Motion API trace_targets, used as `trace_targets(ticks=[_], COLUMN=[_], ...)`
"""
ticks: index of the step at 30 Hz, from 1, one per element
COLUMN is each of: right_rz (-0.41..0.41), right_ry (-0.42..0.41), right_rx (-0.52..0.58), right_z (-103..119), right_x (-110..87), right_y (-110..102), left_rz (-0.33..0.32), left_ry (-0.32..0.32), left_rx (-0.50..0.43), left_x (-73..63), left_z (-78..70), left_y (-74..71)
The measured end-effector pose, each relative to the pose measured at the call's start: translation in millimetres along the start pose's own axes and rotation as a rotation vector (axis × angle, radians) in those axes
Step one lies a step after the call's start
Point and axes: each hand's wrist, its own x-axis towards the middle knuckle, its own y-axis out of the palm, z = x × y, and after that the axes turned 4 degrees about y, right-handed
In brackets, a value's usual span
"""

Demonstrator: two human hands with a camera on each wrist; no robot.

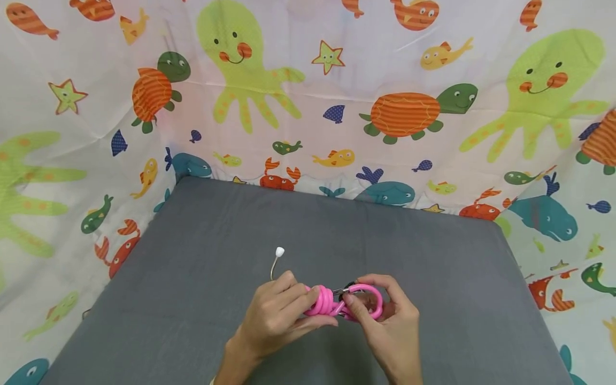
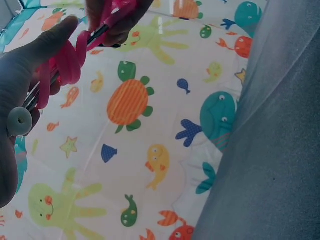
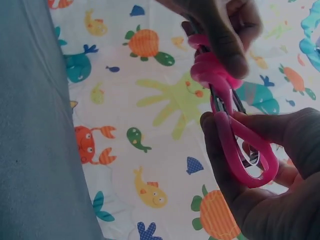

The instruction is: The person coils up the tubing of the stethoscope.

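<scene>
A pink stethoscope (image 1: 323, 301) is held up between both hands, its tubing wound in several turns around its metal tubes. My left hand (image 1: 276, 310) grips the wound part, thumb beneath and fingers over it. Past that hand a thin metal ear tube (image 1: 273, 270) sticks out, ending in a white ear tip (image 1: 280, 251); the left wrist view shows an ear tip (image 2: 15, 128) close up. With thumb and fingers, my right hand (image 1: 392, 315) pinches the pink loop (image 3: 270, 161) at the other end. A chest piece cannot be made out.
Below the hands lies a grey cloth-covered surface (image 1: 231, 224). White fabric (image 1: 298, 96) printed with sea animals hangs along its back and both sides. A small dark curved thing (image 1: 85, 314) shows at the left edge.
</scene>
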Motion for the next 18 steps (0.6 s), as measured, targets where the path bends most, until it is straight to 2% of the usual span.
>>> trace_targets(ticks=[4, 9, 12, 18], right_rz=[-0.013, -0.068, -0.052, 0.077], right_ry=[0.092, 0.15, 0.137, 0.06], right_rx=[0.071, 0.144, 0.138, 0.099], right_z=[4.1, 2.9, 2.2, 2.5], right_x=[-3.6, -6.1, -6.9, -6.2], right_y=[1.6, 6.1, 7.1, 2.2], left_rz=[-0.002, -0.006, -0.002, -0.014], left_ry=[0.041, 0.074, 0.059, 0.077], left_rx=[0.008, 0.013, 0.016, 0.037], left_x=[0.6, 2.1, 2.0, 2.4], left_z=[1.1, 1.9, 1.8, 4.4], left_y=[-2.3, -4.0, -4.6, -3.5])
